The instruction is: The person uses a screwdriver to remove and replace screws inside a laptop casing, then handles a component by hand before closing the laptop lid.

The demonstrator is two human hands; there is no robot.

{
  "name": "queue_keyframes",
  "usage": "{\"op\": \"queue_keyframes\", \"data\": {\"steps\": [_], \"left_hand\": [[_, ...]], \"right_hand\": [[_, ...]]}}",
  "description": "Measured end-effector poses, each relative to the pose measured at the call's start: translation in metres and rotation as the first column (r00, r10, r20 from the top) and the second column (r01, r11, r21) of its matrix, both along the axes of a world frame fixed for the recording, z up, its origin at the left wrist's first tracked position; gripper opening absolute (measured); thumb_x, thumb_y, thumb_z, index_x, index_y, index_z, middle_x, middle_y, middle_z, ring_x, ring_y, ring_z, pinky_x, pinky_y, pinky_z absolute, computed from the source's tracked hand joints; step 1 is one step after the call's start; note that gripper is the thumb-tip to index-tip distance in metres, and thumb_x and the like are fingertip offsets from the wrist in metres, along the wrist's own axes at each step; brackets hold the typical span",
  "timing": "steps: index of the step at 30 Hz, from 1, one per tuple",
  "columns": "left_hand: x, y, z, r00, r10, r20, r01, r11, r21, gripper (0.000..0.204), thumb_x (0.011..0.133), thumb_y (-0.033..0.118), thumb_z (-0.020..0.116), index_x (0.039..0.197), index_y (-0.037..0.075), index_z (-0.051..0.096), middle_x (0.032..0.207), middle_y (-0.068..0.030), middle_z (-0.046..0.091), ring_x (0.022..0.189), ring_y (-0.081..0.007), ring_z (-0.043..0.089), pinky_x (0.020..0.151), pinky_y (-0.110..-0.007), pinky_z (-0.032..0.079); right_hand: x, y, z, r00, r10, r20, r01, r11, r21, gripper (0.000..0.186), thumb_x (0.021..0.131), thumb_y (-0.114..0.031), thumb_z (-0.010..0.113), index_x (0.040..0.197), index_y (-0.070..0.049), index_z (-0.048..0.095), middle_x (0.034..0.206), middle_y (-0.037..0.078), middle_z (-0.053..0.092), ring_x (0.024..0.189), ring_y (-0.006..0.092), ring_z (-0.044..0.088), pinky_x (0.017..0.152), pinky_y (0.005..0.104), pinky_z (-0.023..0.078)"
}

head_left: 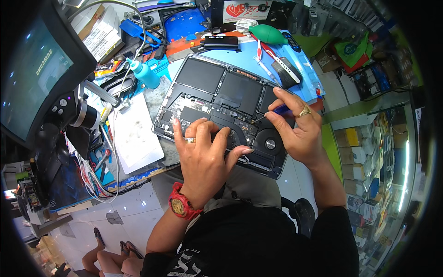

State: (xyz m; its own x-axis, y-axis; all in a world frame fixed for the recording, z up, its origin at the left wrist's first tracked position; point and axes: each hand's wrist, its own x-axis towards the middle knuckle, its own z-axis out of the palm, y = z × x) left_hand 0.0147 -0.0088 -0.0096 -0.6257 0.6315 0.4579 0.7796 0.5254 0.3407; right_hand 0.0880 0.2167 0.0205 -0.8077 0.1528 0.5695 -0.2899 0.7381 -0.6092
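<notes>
An opened grey laptop lies bottom side up on the workbench, with its black battery cells, board and round fan exposed. My left hand, with a ring and a red wristwatch, lies flat on the laptop's near edge with fingers spread. My right hand, also ringed, pinches a blue-handled screwdriver whose tip points down at the board near the fan.
A white mat lies left of the laptop. A teal squeeze bottle, a green air blower, a brush and a black box sit behind it. A monitor and microscope stand at left.
</notes>
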Motion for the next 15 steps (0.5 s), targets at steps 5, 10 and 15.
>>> {"op": "queue_keyframes", "data": {"steps": [5,10,15], "left_hand": [[0.000,0.001,0.000,1.000,-0.002,0.003,0.002,1.000,0.005,0.054,0.088,0.057,0.079,0.112,0.008,0.076,0.110,-0.0091,0.061,0.118,-0.0324,0.061,0.121,-0.071,0.026],[0.000,0.001,-0.002,1.000,0.000,-0.002,0.000,1.000,0.009,0.054,0.088,0.056,0.079,0.113,0.009,0.076,0.109,-0.0089,0.061,0.118,-0.0322,0.061,0.121,-0.071,0.025],[0.000,0.000,0.000,1.000,-0.001,0.007,0.001,1.000,0.000,0.052,0.087,0.054,0.081,0.113,0.009,0.076,0.109,-0.0088,0.061,0.118,-0.0323,0.061,0.121,-0.071,0.025]], "right_hand": [[0.000,-0.001,0.002,1.000,0.000,0.029,0.000,1.000,0.008,0.055,0.091,0.003,0.080,0.144,0.001,0.063,0.099,0.015,0.075,0.090,0.0258,0.075,0.080,0.0354,0.059],[-0.004,-0.004,0.005,0.999,0.031,0.020,-0.031,0.999,0.013,0.059,0.092,0.003,0.079,0.149,-0.001,0.062,0.098,0.014,0.075,0.087,0.0271,0.074,0.077,0.0369,0.059],[-0.005,-0.003,0.017,0.992,0.045,0.121,-0.056,0.994,0.089,0.058,0.093,0.003,0.078,0.149,-0.003,0.063,0.102,0.016,0.076,0.088,0.0283,0.075,0.075,0.0368,0.060]]}}
